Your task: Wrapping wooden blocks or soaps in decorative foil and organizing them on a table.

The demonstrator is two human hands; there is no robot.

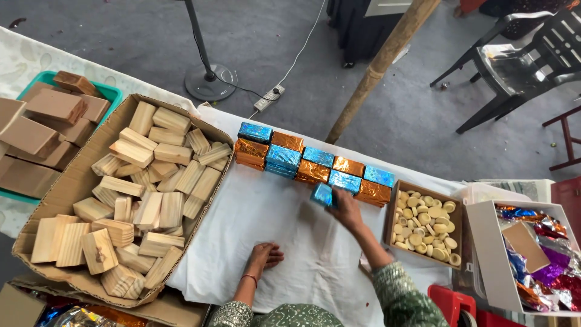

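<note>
**Wrapped blocks lined up on a cloth-covered bench**

The bench (272, 218), under white cloth, stands on grey floor (151, 42) near a fan stand (209, 82). A carton (78, 175) keeps bare wood blocks (151, 181) within reach. Foil-wrapped blocks (302, 160) alternate blue and orange. The right hand (345, 209) grips 1 blue block (322, 194) at the row's front; the left hand (263, 255) rests loosely curled, empty, on the cloth.

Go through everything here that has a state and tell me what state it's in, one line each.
Right hand: closed on a blue foil-wrapped block, at the stack's front edge.
Left hand: empty, resting flat on the white cloth.
Foil-wrapped blocks: stacked in rows, blue and orange alternating.
Cardboard box of wooden blocks: open, nearly full.
Small box of round discs: open, full.
White box of foil sheets: open.
Black chair: unoccupied.
</note>
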